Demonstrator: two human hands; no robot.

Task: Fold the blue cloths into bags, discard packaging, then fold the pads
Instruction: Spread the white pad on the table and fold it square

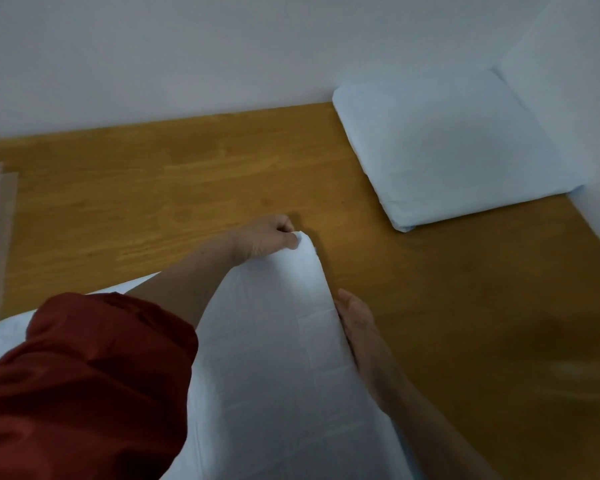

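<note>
The left hand [267, 241] pinches the far corner of the pad [274, 358], which lies on the table [153, 188] between both hands. The right hand [359, 329] rests flat, fingers straight, against its edge. The pad looks light and floppy, so corners probably give the best hold.

Dim, even indoor light, soft faint shadows, slight blur lower right, wide-angle bending at edges

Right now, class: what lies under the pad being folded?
The pad, pinched by the left hand, lies on the wooden table. Anything between them is hidden by the pad itself.
</note>
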